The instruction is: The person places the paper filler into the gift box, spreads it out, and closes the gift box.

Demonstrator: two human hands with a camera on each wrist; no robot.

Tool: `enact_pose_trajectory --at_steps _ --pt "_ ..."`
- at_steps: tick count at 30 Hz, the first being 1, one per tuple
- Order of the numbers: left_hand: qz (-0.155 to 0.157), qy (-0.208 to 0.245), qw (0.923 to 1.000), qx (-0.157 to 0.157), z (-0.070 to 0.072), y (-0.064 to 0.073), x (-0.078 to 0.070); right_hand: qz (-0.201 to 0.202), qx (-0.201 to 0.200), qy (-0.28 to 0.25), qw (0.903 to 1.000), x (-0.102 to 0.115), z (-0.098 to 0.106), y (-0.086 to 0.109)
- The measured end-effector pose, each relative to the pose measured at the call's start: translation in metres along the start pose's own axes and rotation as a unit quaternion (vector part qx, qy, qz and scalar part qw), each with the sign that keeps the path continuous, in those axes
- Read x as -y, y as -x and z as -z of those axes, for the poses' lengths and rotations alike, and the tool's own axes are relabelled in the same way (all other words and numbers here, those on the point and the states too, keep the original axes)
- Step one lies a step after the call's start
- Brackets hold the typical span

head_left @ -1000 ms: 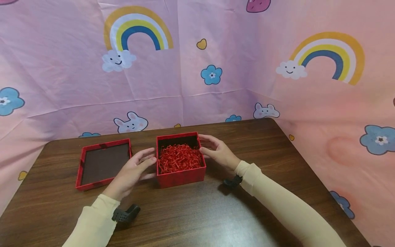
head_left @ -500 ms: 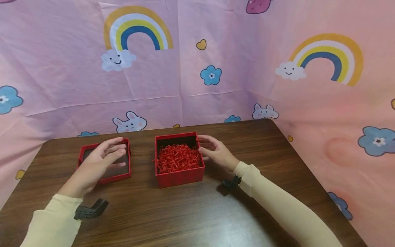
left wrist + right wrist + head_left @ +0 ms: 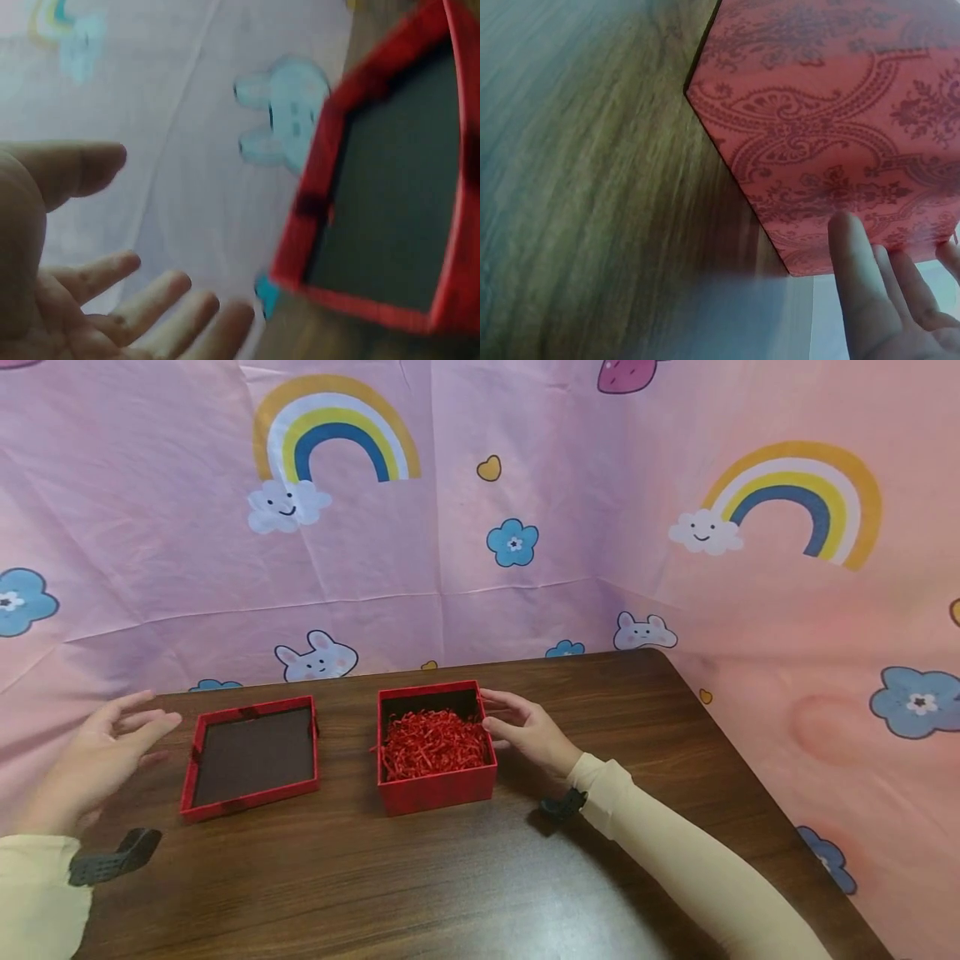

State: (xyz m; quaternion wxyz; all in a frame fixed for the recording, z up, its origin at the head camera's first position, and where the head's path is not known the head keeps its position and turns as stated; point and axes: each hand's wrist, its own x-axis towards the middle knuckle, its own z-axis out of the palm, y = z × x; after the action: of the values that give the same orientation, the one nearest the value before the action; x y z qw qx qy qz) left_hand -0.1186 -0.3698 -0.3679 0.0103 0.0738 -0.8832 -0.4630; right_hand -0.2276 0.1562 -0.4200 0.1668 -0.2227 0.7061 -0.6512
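Observation:
In the head view a red box stands on the table, filled with shredded red paper. My right hand rests against its right side, thumb near the rim. The right wrist view shows relaxed fingers at the box's patterned wall. To the left, a red lid lies with its dark inside facing up. Beyond the lid's left edge is my left hand, fingers spread and holding nothing. The lid also shows in the left wrist view, apart from the hand.
The brown wooden table reaches back to a pink patterned cloth that hangs behind it and along the right side. A dark wrist-worn device sits on the left arm, another on the right.
My left hand has moved left from beside the box, passing over the lid to its far left side. My right hand stays at the box, and the lid lies where it was.

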Motion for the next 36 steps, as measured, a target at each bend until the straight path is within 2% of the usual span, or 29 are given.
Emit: enact_pose_trajectory --at_steps 1,4,7,10,14,17,22,30,36 --pt "0.016 -0.01 0.9998 0.001 0.003 -0.001 0.006 -0.001 0.001 -0.003 1.0 0.0 0.0 0.0" --pt "0.035 -0.017 0.999 0.019 0.01 -0.002 0.027 -0.003 0.004 -0.005 1.0 -0.001 0.002 0.0" --pt "0.046 0.006 0.9973 0.057 0.01 -0.004 0.046 -0.006 0.003 -0.001 1.0 -0.002 0.002 0.0" --pt "0.051 0.038 0.9924 0.105 0.007 -0.006 0.06 -0.011 0.001 -0.003 0.9999 -0.002 0.002 0.0" --pt "0.059 0.057 0.9841 0.158 0.002 -0.007 0.065 -0.018 -0.002 -0.012 0.9998 -0.002 0.002 0.0" --pt "0.065 0.07 0.9796 0.177 -0.003 -0.008 0.063 -0.021 -0.009 -0.016 0.9996 -0.002 0.001 0.001" --pt "0.077 0.098 0.9743 0.188 -0.006 -0.009 0.06 -0.014 -0.011 -0.021 0.9996 -0.006 0.0 0.002" --pt "0.085 0.142 0.9688 0.184 -0.007 -0.011 0.066 -0.021 0.008 -0.043 0.9988 -0.012 0.001 0.004" --pt "0.067 0.168 0.9685 0.171 -0.01 -0.012 0.071 -0.017 0.015 -0.048 0.9986 -0.012 0.002 0.003"
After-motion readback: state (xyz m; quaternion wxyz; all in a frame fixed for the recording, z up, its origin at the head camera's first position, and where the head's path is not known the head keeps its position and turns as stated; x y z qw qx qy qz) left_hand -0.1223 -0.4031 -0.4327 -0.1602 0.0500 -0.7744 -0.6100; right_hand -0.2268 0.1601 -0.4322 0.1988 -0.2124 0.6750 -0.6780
